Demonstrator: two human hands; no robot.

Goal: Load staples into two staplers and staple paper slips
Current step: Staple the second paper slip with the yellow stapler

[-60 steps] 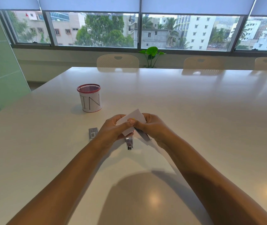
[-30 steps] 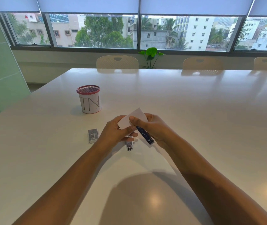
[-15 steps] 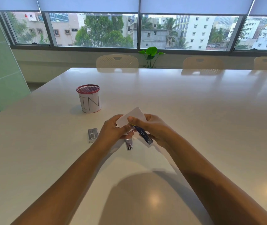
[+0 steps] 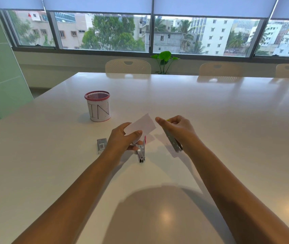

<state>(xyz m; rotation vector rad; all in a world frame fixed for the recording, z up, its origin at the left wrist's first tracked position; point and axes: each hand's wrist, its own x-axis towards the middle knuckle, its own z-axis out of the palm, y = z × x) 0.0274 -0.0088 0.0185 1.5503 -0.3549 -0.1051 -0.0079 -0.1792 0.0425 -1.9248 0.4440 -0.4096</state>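
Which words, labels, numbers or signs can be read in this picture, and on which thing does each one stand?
"IN": large hand-drawn letters on the white paper wrapped round the red mesh cup.
Small staple box: it carries a barcode label, too small to read.
Stapler in the right hand: no print can be made out.
Paper slip in the left hand: the side that shows is blank.

White table point(image 4: 210, 120): stapler point(image 4: 141, 153), staple box point(image 4: 101, 145), cup point(image 4: 98, 107)
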